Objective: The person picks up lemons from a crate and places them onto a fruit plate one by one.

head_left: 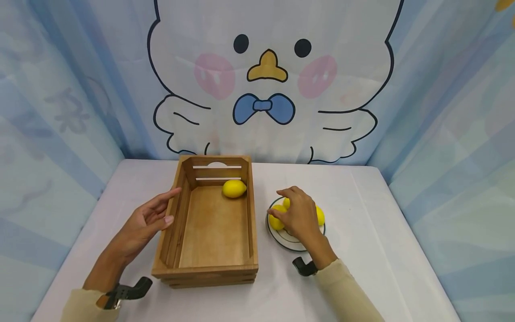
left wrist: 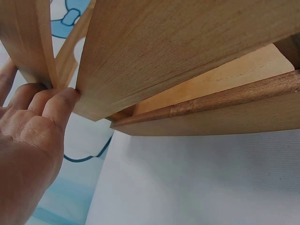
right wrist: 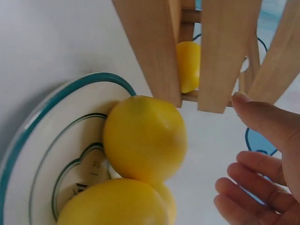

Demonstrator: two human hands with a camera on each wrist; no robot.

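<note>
A slatted wooden crate stands on the white table, one yellow lemon inside at its far right corner. My left hand touches the crate's left wall, thumb and fingertips apart along the rim; in the left wrist view, fingers meet the slat edges. Over the round plate on the right is my right hand, thumb and fingers spread with nothing between them. Yellow lemons lie on that plate, partly hidden by the hand. Close up, a lemon sits at the green-rimmed plate's edge, beside the open palm.
The plate is just right of the crate, a narrow strip of table between them. Behind the table hangs a curtain with a cartoon figure, and pale blue curtains flank both sides. Each wrist wears a black camera mount.
</note>
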